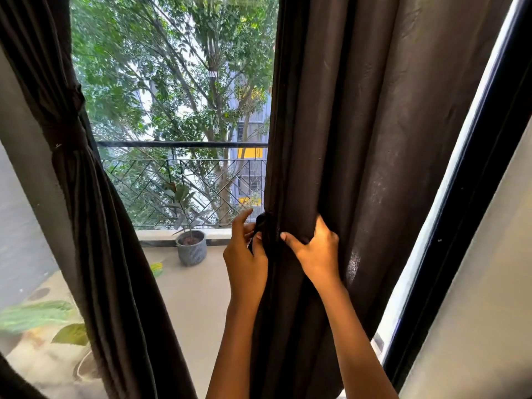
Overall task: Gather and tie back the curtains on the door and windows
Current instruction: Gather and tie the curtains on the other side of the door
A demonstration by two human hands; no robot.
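Curtain (pixel 359 139): untied — right hand (pixel 316 251) clenches its gathered cloth.
Tie (pixel 260 221): pinched by left hand (pixel 244 263) at curtain's edge.
Folds (pixel 299 197): should stay bunched while tie wraps snugly.

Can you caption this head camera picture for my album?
The left hand and right hand grip the right curtain; the left curtain hangs tied back, a potted plant outside.

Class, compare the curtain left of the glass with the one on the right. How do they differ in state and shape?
The left curtain is cinched by a tie; the right curtain shows none fastened.
The left curtain narrows at its tie; the right curtain hangs wide in loose folds.
Nothing touches the left curtain; the left hand and right hand grip the right curtain.
Both are dark fabric.
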